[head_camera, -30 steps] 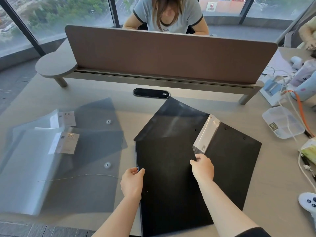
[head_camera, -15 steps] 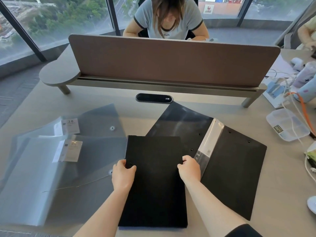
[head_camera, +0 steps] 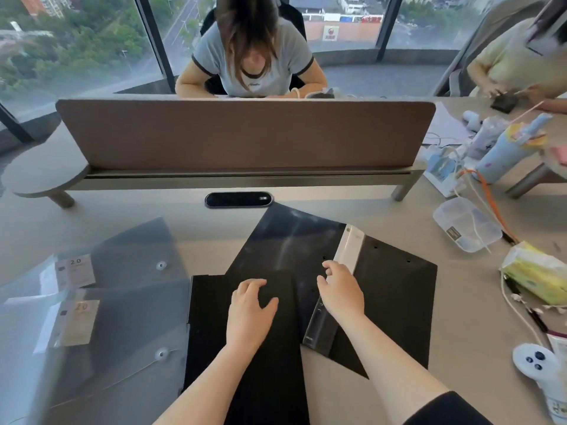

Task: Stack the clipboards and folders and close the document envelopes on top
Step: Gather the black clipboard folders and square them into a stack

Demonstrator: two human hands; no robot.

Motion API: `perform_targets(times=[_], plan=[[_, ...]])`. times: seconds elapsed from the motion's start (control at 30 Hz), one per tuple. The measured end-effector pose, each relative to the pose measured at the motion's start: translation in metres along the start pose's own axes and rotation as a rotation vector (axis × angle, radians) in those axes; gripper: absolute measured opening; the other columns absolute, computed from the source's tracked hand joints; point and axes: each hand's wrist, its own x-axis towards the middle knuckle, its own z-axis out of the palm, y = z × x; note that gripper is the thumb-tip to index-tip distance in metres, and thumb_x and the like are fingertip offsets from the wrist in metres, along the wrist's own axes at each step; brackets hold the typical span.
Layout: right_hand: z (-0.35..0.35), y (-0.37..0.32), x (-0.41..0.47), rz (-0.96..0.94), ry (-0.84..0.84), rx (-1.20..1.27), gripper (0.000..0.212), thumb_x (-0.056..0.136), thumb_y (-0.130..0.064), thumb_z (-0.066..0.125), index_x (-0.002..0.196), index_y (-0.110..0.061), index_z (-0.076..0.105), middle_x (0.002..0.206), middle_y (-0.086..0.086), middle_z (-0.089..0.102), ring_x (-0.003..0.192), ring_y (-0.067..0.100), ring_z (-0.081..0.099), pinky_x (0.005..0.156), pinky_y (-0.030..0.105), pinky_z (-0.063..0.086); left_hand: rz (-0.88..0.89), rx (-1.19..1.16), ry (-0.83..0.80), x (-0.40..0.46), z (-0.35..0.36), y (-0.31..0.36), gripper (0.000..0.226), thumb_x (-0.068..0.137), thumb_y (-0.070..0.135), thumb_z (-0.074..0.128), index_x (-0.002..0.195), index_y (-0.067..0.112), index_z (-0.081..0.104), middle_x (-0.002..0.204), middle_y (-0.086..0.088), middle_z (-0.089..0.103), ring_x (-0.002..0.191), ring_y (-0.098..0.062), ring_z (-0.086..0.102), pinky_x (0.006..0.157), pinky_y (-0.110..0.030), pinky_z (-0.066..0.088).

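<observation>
A closed black folder [head_camera: 214, 332] lies flat near the desk's front edge. My left hand [head_camera: 250, 311] rests on its cover, fingers spread. Behind and to the right a second black folder [head_camera: 395, 302] lies open, with a clear spine strip [head_camera: 345, 256] down its middle. My right hand [head_camera: 340, 289] hovers over that spine with fingers apart, holding nothing. Two translucent grey document envelopes [head_camera: 129, 305] with snap buttons and white labels overlap at the left, and their flaps are open.
A brown divider panel [head_camera: 245, 133] crosses the desk behind the folders; one person sits beyond it, another at the far right. On the right are a clear plastic box [head_camera: 466, 228], a tissue pack [head_camera: 537, 271], cables, a bottle and a white controller [head_camera: 534, 363].
The lifted cover of the near folder came down and the folder is closed flat. My left hand moved from its left edge onto the cover. My right hand let go and moved to the open folder's spine.
</observation>
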Motion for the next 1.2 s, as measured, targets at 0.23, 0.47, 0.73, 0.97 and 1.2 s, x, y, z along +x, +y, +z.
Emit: perform_targets(times=[0.23, 0.47, 0.73, 0.97, 1.2], plan=[[-0.04, 0.032, 0.06, 0.017, 0.013, -0.086, 0.045, 0.095, -0.024, 0.043, 0.139, -0.02, 0.036, 0.142, 0.005, 0.041, 0.112, 0.032, 0.057, 0.081, 0.045, 0.051, 0.083, 0.08, -0.266, 0.025, 0.057, 0.052, 0.065, 0.09, 0.042, 0.064, 0.148, 0.027, 0.039, 0.159, 0.008, 0.03, 0.147, -0.012, 0.024, 0.114, -0.034, 0.034], [-0.055, 0.055, 0.109, -0.039, -0.008, -0.116, 0.048, 0.094, -0.029, 0.051, 0.139, -0.024, 0.034, 0.145, -0.001, 0.039, 0.114, 0.028, 0.059, 0.086, 0.044, 0.053, 0.101, 0.242, -0.352, 0.045, 0.1, 0.076, 0.081, 0.092, 0.041, 0.062, 0.156, 0.028, 0.015, 0.167, 0.005, 0.002, 0.153, -0.021, 0.009, 0.112, -0.039, 0.038], [-0.05, 0.055, 0.147, -0.041, -0.111, -0.053, 0.052, 0.089, -0.028, 0.054, 0.138, -0.022, 0.037, 0.142, 0.001, 0.045, 0.128, 0.025, 0.05, 0.101, 0.041, 0.046, 0.094, 0.311, -0.325, 0.05, 0.129, 0.076, 0.08, 0.095, 0.041, 0.056, 0.158, 0.021, 0.009, 0.167, -0.001, 0.0, 0.153, -0.02, -0.004, 0.119, -0.039, 0.028], [-0.052, 0.056, 0.149, -0.088, 0.045, -0.068, 0.036, 0.098, -0.028, 0.049, 0.131, -0.016, 0.047, 0.133, 0.006, 0.043, 0.107, 0.022, 0.058, 0.077, 0.025, 0.048, 0.085, 0.307, -0.285, 0.046, 0.131, 0.076, 0.079, 0.095, 0.041, 0.057, 0.157, 0.022, 0.012, 0.167, 0.002, 0.003, 0.153, -0.019, -0.003, 0.117, -0.04, 0.032], [-0.066, 0.046, 0.141, -0.032, 0.131, -0.043, 0.034, 0.097, -0.033, 0.05, 0.123, -0.013, 0.059, 0.119, 0.007, 0.05, 0.084, 0.014, 0.051, 0.07, 0.024, 0.044, 0.096, 0.295, -0.281, 0.04, 0.123, 0.087, 0.078, 0.094, 0.037, 0.06, 0.156, 0.026, 0.013, 0.167, 0.005, 0.003, 0.153, -0.019, 0.002, 0.116, -0.044, 0.035]])
